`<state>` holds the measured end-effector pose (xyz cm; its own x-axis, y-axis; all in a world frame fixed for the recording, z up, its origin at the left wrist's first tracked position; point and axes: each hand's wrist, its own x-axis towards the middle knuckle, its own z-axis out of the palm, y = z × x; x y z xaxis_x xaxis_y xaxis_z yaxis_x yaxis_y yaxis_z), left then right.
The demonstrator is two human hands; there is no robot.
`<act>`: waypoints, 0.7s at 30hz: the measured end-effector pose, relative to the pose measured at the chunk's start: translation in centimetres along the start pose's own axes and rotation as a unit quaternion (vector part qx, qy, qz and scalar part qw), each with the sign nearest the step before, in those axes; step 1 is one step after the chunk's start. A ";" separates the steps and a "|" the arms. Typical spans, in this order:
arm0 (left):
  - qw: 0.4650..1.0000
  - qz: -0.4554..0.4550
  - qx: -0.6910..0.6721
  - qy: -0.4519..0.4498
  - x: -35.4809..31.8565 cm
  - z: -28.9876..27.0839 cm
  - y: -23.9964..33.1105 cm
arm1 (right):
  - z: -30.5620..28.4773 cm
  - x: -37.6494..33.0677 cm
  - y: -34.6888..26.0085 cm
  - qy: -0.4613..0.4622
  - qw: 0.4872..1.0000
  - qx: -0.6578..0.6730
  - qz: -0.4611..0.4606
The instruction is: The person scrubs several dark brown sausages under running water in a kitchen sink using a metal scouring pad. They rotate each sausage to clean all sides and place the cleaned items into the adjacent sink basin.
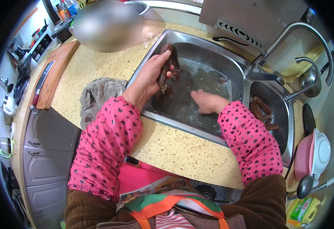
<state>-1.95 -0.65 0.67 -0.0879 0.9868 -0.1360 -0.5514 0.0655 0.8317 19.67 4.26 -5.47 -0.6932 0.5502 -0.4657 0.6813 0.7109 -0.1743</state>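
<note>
My left hand (149, 76) is closed around dark brown cured sausages (167, 48), held above the far left part of the large sink basin (170, 36). Thumb and fingers wrap their middle, and their ends stick out above and below. Cloudy water with froth (214, 82) fills this basin. My right hand (207, 101) dips into the water near the middle, its fingers mostly hidden under the surface. More sausages (259, 108) lie in the smaller basin (285, 133) at the right, partly behind my right sleeve.
A grey rag (98, 95) lies on the speckled counter (189, 152) left of the sink. Farther left, a knife (43, 82) rests on a wooden cutting board (62, 65). The curved faucet (264, 66) stands behind the basins. A pink basin (303, 162) is at the right.
</note>
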 end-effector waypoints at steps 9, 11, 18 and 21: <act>0.998 -0.063 0.007 -0.009 0.6 -0.7 -0.2 | -1.9 0.8 3.1 0.234 0.964 0.060 0.110; 0.997 -0.080 0.008 -0.017 0.9 -0.7 -0.5 | -4.2 -0.1 2.0 0.389 0.909 0.148 0.016; 0.996 -0.087 0.006 -0.025 1.3 -0.8 -1.8 | -7.3 -0.2 -4.6 0.522 0.803 0.246 -0.151; 0.995 -0.091 -0.045 -0.002 0.9 -0.8 -1.7 | -5.2 -0.4 -7.0 0.471 0.824 0.255 -0.186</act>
<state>-1.78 0.03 -1.30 0.0248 0.9603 -0.2778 -0.6303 0.2307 0.7413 13.93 1.38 0.46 -0.5871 0.6021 0.5410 0.2245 0.7632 -0.6059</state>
